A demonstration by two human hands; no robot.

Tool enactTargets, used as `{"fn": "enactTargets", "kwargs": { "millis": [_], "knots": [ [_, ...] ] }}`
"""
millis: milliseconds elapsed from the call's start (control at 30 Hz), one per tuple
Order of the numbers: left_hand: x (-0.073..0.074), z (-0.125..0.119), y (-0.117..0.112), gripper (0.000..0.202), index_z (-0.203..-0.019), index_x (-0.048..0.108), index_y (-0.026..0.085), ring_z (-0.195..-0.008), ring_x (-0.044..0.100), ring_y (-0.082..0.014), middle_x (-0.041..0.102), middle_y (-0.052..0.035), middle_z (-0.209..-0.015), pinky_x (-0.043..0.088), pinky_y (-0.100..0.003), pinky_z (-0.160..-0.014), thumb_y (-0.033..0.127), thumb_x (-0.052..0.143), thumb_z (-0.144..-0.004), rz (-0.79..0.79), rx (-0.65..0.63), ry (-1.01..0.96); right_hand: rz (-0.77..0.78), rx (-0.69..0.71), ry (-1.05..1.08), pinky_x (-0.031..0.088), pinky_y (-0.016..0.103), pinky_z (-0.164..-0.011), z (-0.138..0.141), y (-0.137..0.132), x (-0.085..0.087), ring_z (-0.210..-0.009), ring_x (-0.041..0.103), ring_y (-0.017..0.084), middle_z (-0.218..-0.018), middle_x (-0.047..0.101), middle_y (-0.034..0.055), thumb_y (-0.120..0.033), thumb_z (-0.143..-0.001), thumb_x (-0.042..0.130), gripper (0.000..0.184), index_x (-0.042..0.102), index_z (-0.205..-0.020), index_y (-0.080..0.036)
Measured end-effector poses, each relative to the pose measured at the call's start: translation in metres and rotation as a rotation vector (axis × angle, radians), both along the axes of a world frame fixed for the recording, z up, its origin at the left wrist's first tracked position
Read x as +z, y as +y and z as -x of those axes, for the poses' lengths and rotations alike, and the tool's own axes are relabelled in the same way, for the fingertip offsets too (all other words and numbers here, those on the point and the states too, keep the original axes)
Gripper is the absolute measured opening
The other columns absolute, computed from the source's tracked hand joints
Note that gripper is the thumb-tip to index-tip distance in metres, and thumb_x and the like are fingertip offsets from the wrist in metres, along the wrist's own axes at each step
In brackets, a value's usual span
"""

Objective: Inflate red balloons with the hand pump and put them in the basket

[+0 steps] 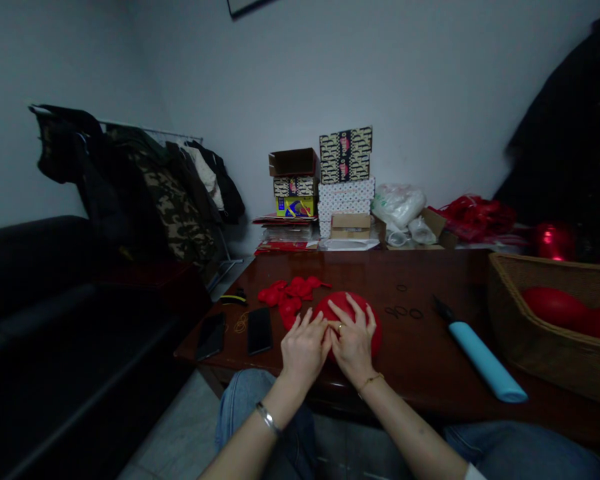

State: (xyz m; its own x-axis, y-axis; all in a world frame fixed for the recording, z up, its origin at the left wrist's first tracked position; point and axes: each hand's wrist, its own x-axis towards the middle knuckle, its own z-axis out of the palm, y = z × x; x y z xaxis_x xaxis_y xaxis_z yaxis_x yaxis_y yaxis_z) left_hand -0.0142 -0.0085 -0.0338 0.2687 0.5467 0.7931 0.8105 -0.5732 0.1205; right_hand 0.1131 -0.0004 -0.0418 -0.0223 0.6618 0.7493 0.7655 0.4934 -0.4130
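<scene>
A round, inflated red balloon is at the front of the dark wooden table, partly hidden by both hands. My left hand is closed at the balloon's near left side, its thumb and index finger pinched together, apparently on the neck. Right beside it, my right hand has its thumb and index finger meeting the left fingertips, while its other fingers spread over the balloon. The neck itself is hidden by the fingers. Several limp red balloons lie just behind and to the left.
A blue hand pump with a black nozzle lies right, beside a wicker basket holding red balloons. Dark bands lie mid-table. Two phones and yellowish bands are left. Stacked boxes stand at the back.
</scene>
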Motion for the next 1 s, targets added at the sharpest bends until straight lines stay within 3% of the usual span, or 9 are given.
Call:
{"fn": "enactTargets", "kwargs": {
  "millis": [167,300,433,600,700,800,900,1000],
  "knots": [
    [0.0,0.0,0.001,0.019,-0.092,0.066,0.019,-0.099,0.063,-0.0272,0.069,-0.0073,-0.1,0.049,-0.048,-0.089,0.014,0.056,-0.077,-0.016,-0.012,-0.065,-0.029,-0.003,-0.013,0.01,0.055,-0.106,0.0,-0.001,-0.002,-0.128,0.033,0.025,-0.119,0.06,-0.0046,-0.022,-0.08,0.052,0.018,0.069,-0.078,-0.028],
    [0.002,0.002,0.004,0.016,-0.089,0.064,0.022,-0.097,0.064,-0.0239,0.07,-0.005,-0.098,0.05,-0.042,-0.088,0.016,0.057,-0.077,0.05,-0.031,-0.292,-0.07,0.001,0.005,0.01,0.056,-0.106,-0.003,0.002,-0.004,-0.13,0.03,0.025,-0.12,0.06,-0.0041,-0.023,-0.08,0.051,0.019,0.069,-0.084,-0.029],
    [0.004,0.009,0.009,0.008,-0.081,0.062,0.02,-0.078,0.067,-0.019,0.071,-0.0041,-0.084,0.054,-0.032,-0.072,0.022,0.055,-0.077,0.394,-0.178,-0.658,-0.075,0.019,0.042,0.013,0.057,-0.105,-0.008,0.006,-0.004,-0.129,0.03,0.024,-0.12,0.06,-0.0039,-0.024,-0.08,0.052,0.018,0.069,-0.083,-0.031],
    [0.01,0.016,0.011,0.012,-0.071,0.056,0.017,-0.074,0.063,-0.0178,0.067,-0.0056,-0.076,0.05,-0.031,-0.071,0.025,0.049,-0.077,0.695,-0.439,-1.0,-0.044,0.06,0.087,0.016,0.056,-0.105,-0.009,0.003,-0.001,-0.13,0.029,0.023,-0.123,0.057,-0.0049,-0.025,-0.079,0.053,0.018,0.069,-0.083,-0.033],
    [0.015,0.017,0.01,0.015,-0.065,0.05,0.017,-0.074,0.059,-0.018,0.062,-0.0068,-0.074,0.047,-0.032,-0.07,0.026,0.043,-0.075,0.792,-0.58,-1.057,-0.027,0.072,0.118,0.015,0.055,-0.105,-0.008,0.001,-0.001,-0.13,0.03,0.022,-0.123,0.057,-0.0057,-0.025,-0.078,0.054,0.017,0.069,-0.081,-0.033],
    [0.017,0.019,0.013,0.015,-0.061,0.046,0.018,-0.06,0.049,-0.0142,0.05,-0.0031,-0.06,0.044,-0.029,-0.064,0.028,0.042,-0.073,0.833,-0.679,-1.086,-0.008,0.098,0.148,0.016,0.056,-0.105,-0.009,0.001,-0.002,-0.129,0.031,0.022,-0.123,0.057,-0.0056,-0.024,-0.077,0.056,0.018,0.069,-0.081,-0.034],
    [0.014,0.025,0.018,0.017,-0.059,0.044,0.018,-0.052,0.039,-0.011,0.038,0.0008,-0.054,0.04,-0.026,-0.056,0.03,0.046,-0.071,0.877,-0.661,-1.115,0.001,0.149,0.181,0.018,0.056,-0.103,-0.012,0.0,-0.003,-0.128,0.032,0.023,-0.122,0.058,-0.0059,-0.023,-0.076,0.057,0.019,0.07,-0.08,-0.036],
    [0.01,0.033,0.023,0.019,-0.058,0.049,0.017,-0.051,0.036,-0.0104,0.036,0.0012,-0.053,0.038,-0.026,-0.054,0.031,0.047,-0.071,0.909,-0.638,-1.087,0.014,0.187,0.274,0.022,0.055,-0.102,-0.014,0.001,-0.003,-0.127,0.035,0.024,-0.121,0.059,-0.0046,-0.024,-0.076,0.058,0.018,0.07,-0.079,-0.036]
  ]
}}
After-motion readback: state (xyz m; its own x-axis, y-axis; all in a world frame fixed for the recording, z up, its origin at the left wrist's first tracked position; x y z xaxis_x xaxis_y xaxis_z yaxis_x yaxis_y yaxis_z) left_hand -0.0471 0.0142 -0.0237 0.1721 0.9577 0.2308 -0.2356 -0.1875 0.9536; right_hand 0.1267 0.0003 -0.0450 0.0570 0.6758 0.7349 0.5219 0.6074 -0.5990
